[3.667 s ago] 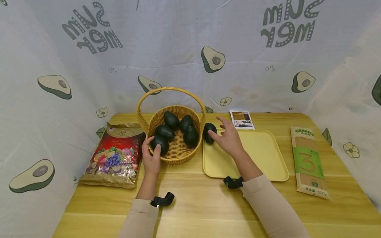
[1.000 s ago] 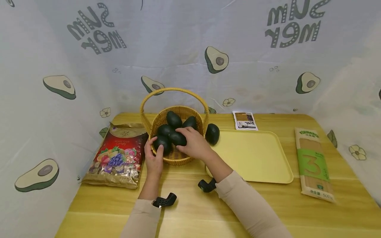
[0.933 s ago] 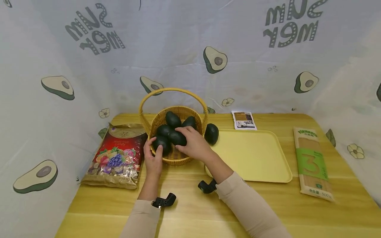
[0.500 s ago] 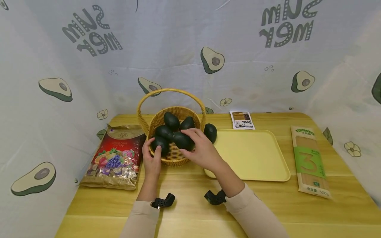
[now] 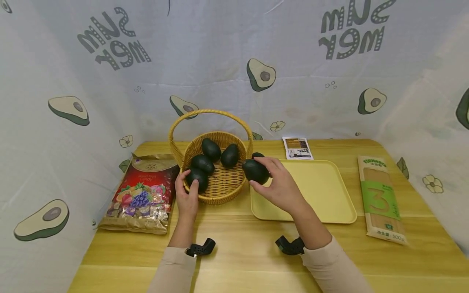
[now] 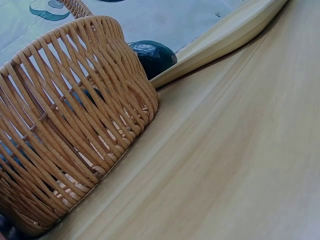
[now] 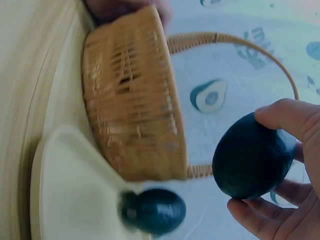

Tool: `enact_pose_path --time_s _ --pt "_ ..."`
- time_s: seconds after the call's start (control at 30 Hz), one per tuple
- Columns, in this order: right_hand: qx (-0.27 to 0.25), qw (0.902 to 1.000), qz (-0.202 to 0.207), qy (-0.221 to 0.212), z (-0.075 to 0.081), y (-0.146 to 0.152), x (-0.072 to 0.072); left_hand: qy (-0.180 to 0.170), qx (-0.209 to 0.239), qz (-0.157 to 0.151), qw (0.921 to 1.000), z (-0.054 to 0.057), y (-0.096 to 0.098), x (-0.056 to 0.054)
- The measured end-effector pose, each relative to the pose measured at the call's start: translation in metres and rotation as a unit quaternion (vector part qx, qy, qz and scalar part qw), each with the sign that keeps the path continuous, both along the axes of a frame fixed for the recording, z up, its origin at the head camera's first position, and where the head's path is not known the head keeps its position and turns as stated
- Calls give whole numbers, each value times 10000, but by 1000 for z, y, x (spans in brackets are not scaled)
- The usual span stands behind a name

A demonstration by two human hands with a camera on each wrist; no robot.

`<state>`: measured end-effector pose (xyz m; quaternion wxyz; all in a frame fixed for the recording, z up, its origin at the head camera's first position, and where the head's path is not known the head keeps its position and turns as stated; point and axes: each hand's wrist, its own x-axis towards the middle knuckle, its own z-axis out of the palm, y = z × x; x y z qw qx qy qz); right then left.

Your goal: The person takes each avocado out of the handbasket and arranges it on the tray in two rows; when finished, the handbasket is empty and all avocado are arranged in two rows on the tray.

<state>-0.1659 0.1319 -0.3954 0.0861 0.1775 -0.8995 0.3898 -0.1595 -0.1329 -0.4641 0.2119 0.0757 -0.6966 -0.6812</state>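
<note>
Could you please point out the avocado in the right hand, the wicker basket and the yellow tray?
avocado (image 5: pixel 255 171), head view, its dark middle.
wicker basket (image 5: pixel 220 196), head view, front wall.
yellow tray (image 5: pixel 322 191), head view, bare floor.

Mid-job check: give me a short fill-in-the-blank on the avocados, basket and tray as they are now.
1. The right hand holds one ____ above the tray's left end.
2. The left hand grips the rim of the ____.
3. The number of avocados lying in the basket is ____.
4. Behind the held avocado, another avocado lies on the ____.

Missing words: avocado; basket; four; tray
</note>
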Motion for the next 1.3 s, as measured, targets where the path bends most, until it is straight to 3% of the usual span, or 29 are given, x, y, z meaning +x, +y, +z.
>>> enact_pose_path --time_s 0.23,0.5,0.97,1.1,1.3 --pt "152 9988 -467 -86 -10 32 -3 -73 -39 -10 10000 2 0 2" --pt "205 9925 -1176 -268 -36 65 -24 -86 -83 31 9999 3 -1 3" --pt "500 9627 -2417 -1111 -60 88 -42 148 -74 8 9999 3 1 2" --pt "525 9604 -2483 -1147 -65 89 -49 190 -96 32 9998 4 2 2" --pt "324 9692 -2294 -838 -68 87 -56 216 -151 52 9996 4 2 3"
